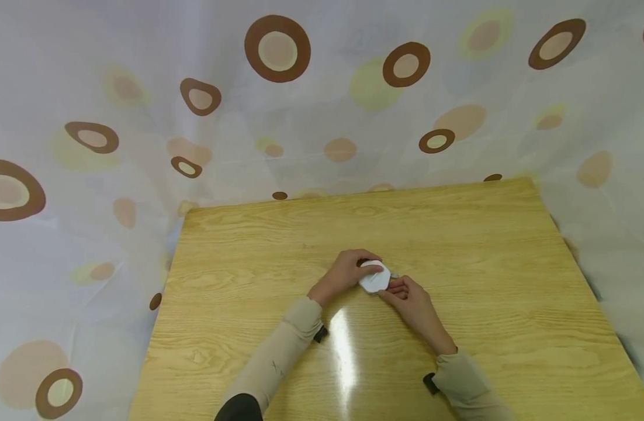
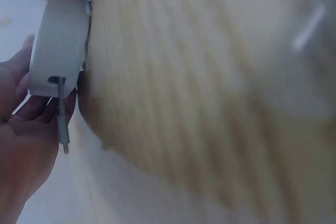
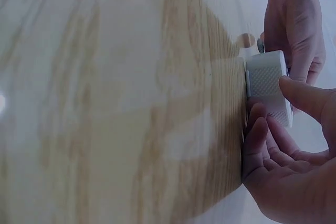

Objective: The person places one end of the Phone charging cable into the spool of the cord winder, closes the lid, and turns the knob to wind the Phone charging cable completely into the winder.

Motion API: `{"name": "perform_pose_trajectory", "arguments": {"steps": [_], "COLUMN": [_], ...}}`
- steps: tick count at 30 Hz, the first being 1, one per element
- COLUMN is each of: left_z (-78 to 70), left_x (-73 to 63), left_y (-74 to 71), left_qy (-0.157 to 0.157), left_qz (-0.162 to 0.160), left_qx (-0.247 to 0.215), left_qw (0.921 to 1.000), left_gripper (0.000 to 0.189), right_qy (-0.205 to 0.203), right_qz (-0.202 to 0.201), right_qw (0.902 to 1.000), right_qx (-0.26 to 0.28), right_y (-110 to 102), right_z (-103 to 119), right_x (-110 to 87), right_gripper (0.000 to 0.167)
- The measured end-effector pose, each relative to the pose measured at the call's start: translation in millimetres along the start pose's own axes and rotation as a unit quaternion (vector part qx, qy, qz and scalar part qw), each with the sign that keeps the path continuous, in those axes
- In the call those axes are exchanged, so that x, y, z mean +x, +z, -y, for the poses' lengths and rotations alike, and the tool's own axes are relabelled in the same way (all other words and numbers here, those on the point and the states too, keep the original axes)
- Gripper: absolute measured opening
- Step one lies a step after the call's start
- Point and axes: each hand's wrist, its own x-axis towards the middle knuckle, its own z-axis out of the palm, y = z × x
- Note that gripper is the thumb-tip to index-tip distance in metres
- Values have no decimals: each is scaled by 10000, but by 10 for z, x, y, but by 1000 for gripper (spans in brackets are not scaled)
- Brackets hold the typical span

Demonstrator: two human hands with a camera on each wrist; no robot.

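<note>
A small white many-sided case point(image 1: 374, 280) with patterned side walls is held close over the wooden table between both hands. My left hand point(image 1: 345, 272) grips its left side, thumb across the top face and fingers round the far edge. At its right edge my right hand point(image 1: 411, 301) pinches the case, thumb at the near corner and other fingers curled. From a slot in the side wall a slim grey rod point(image 2: 62, 119) sticks out in the left wrist view. A small grey metal piece point(image 1: 394, 275) also shows beside the right fingers; its far part is hidden.
The wood-grain table point(image 1: 238, 251) reaches to a pale curtain point(image 1: 322, 117) with brown and yellow spots at the back and sides. A bright reflection lies on the table before the hands. Dark straps show at both sleeve cuffs point(image 1: 305, 314).
</note>
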Motion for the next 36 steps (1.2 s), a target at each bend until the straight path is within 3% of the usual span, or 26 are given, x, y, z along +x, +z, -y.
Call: {"name": "perform_pose_trajectory", "arguments": {"steps": [5,12,19,26,36], "left_z": [12,21,32,-18,-21], "left_x": [-58,-102,-87,-91,-125], "left_y": [81,132,117,71,134], "left_qy": [116,333,500,390,583], "left_qz": [-413,-599,-396,-132,-232], "left_qx": [-102,36,365,322,782], "left_qw": [9990,9976,9973,9986,9950], "left_gripper": [36,33,26,26,28], "right_qy": [-94,-141,-142,-98,-109], "right_qz": [-82,-181,-171,-161,-106], "right_qw": [9999,9997,9995,9996,9997], "right_qx": [-20,-95,-219,-186,-215], "right_y": [20,48,77,104,87], "right_z": [9,1,-14,-12,31], "right_x": [-14,-23,-18,-27,-75], "right_gripper": [39,38,38,40,41]}}
